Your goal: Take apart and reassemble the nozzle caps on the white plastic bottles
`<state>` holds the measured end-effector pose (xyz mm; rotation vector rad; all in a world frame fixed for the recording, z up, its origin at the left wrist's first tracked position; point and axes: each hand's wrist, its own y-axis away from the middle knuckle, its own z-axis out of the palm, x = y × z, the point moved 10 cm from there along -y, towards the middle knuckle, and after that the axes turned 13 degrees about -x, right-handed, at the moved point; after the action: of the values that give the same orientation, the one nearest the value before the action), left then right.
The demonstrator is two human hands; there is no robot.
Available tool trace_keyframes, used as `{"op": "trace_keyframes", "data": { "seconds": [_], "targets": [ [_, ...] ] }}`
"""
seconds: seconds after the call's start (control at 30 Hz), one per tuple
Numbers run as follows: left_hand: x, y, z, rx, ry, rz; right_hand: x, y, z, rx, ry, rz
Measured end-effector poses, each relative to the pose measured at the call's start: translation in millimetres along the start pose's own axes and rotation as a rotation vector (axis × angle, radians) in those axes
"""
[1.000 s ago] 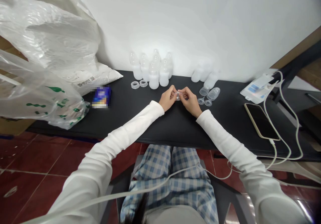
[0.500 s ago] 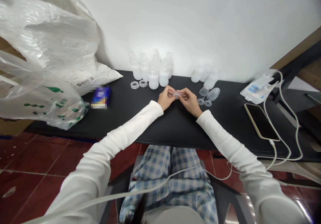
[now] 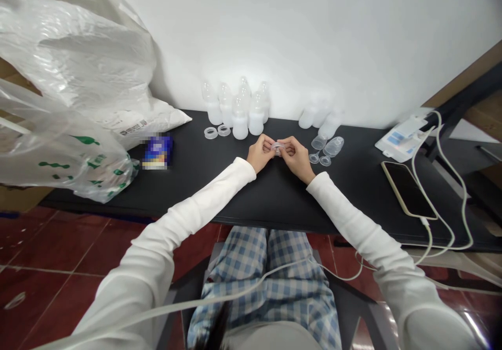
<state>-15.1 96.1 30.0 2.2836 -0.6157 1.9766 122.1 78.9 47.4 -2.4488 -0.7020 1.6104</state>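
Note:
Between my fingertips, just above the black table (image 3: 290,203), is a small translucent bottle collar ring (image 3: 278,145). My left hand (image 3: 260,153) pinches it from the left and my right hand (image 3: 297,157) from the right; the fingers partly hide it. A nipple may be in the ring, but I cannot tell. To the right of my right hand lie two clear silicone nipples (image 3: 325,160) and two clear bottle caps (image 3: 334,146). Two loose collar rings (image 3: 210,133) rest to the left, in front of several capped white baby bottles (image 3: 240,122).
Several white bottles without caps (image 3: 329,125) stand by the wall. At the left are big plastic bags (image 3: 98,62) and a blue box (image 3: 157,152). A phone (image 3: 408,189) on a charging cable and a white package (image 3: 402,139) lie at the right.
The collar ring has tilted slightly between my fingers. Both hands stay in almost the same place, still pinching it.

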Motion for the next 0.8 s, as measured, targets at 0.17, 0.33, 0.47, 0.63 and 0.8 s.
{"op": "trace_keyframes", "data": {
  "seconds": [0.17,0.33,0.47,0.63,0.8],
  "targets": [
    [7,0,2.5,-0.023,-0.080,0.042,4,0,1,-0.013,-0.036,-0.001],
    [8,1,1.2,-0.013,-0.092,0.068,4,-1,-2,-0.011,-0.063,-0.007],
    [6,1,0.5,0.006,-0.084,0.039,4,-1,-1,-0.006,-0.075,-0.003],
    [10,3,-1.8,0.049,-0.098,0.030,-1,0,3,-0.003,-0.028,-0.009],
    [16,5,-0.8,0.053,-0.152,0.019,-5,1,2,0.027,0.057,-0.022]
  ]
}}
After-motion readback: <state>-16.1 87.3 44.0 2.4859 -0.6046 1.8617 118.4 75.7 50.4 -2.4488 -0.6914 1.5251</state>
